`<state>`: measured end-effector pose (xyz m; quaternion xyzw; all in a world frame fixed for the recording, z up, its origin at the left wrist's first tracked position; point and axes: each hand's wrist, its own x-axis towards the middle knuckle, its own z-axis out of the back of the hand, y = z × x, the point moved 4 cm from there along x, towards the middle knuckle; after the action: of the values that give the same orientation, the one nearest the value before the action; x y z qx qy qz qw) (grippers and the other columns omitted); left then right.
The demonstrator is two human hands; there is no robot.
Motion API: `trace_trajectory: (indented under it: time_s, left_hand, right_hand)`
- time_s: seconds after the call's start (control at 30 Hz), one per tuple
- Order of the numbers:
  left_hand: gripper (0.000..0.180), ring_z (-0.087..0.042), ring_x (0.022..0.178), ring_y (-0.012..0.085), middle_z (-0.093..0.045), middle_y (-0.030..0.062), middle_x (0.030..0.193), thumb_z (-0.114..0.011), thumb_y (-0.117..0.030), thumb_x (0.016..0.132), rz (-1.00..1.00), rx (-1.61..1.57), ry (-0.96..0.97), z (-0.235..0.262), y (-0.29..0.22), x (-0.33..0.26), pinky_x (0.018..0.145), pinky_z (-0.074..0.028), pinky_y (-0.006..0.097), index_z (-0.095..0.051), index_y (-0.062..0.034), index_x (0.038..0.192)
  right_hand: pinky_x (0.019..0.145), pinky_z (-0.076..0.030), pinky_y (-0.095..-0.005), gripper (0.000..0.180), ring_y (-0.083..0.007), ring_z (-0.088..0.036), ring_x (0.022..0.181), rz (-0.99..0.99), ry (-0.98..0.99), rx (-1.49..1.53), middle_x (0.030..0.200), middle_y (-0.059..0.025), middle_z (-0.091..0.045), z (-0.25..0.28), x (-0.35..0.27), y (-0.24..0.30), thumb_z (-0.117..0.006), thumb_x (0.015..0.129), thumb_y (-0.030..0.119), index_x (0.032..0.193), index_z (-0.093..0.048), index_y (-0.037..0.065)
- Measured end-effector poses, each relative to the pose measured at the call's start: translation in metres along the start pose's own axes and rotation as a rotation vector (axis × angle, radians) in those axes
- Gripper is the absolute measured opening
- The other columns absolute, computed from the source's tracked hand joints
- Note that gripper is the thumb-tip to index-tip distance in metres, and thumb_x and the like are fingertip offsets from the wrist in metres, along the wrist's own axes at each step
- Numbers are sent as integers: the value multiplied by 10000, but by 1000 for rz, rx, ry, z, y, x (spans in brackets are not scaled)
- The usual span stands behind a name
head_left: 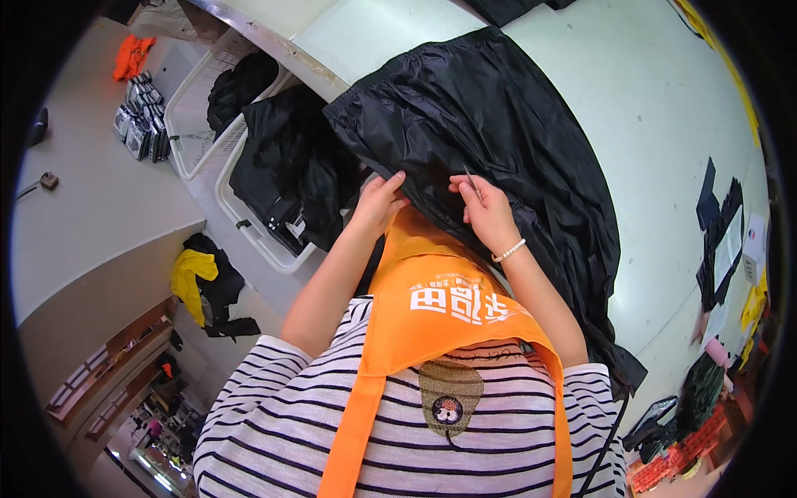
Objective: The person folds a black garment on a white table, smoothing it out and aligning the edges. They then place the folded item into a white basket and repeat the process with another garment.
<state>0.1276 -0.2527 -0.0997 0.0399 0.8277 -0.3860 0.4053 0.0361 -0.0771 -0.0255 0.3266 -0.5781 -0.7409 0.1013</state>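
A shiny black garment (515,116) with a gathered elastic edge is spread over the pale table, its near part hanging down toward my lap. My left hand (383,199) pinches the garment's near left edge between thumb and fingers. Just right of it, my right hand (485,207) is closed around a slim, pointed metal tool (471,179), whose tip sticks up past the fingers, above the black cloth. Most of the tool is hidden in the hand, so its exact kind does not show. A beaded bracelet circles my right wrist.
White plastic baskets (286,264) filled with black garments (290,158) stand on the left beside the table (664,108). Packaged items (143,124) are stacked on the floor beyond. Yellow and black clothing (199,278) lies lower left. Dark pieces and papers (721,241) lie at the table's right.
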Motion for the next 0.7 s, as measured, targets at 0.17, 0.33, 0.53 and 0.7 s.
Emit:
trace_trajectory:
  time_s: [0.17,0.33,0.53,0.7]
  left_hand:
    - [191,-624,736,136,-648,43,881,-579,-229,904,-131,3,33,-29,-40,-41,643,-509,269,-604,-46,955]
    - [253,-597,977,188,-608,112,1113,-500,-246,946,-319,48,157,-53,-63,-58,817,-487,318,-599,-31,1034]
    - [296,-495,1132,281,-449,163,1323,-553,-127,874,-1130,864,-48,-81,-94,-33,969,-378,352,-571,-55,1161]
    - [391,-573,904,209,-559,115,995,-708,-248,789,-973,753,-382,-76,-67,-28,749,-476,318,-544,0,1042]
  right_hand:
    - [712,-503,-279,450,-209,-642,783,272,-56,-207,948,-125,-642,-14,-27,31,-781,686,248,1023,-619,-2]
    - [564,-473,-306,165,-225,-620,618,310,-180,-395,752,-99,-633,-4,-37,37,-640,792,146,911,-620,34]
    - [791,-410,-223,278,-60,-518,833,-213,-163,265,927,14,-614,54,4,-32,-560,916,248,996,-625,-10]
    - [769,-403,-219,271,-57,-501,799,-158,-198,267,889,30,-600,60,4,-52,-560,919,260,970,-630,4]
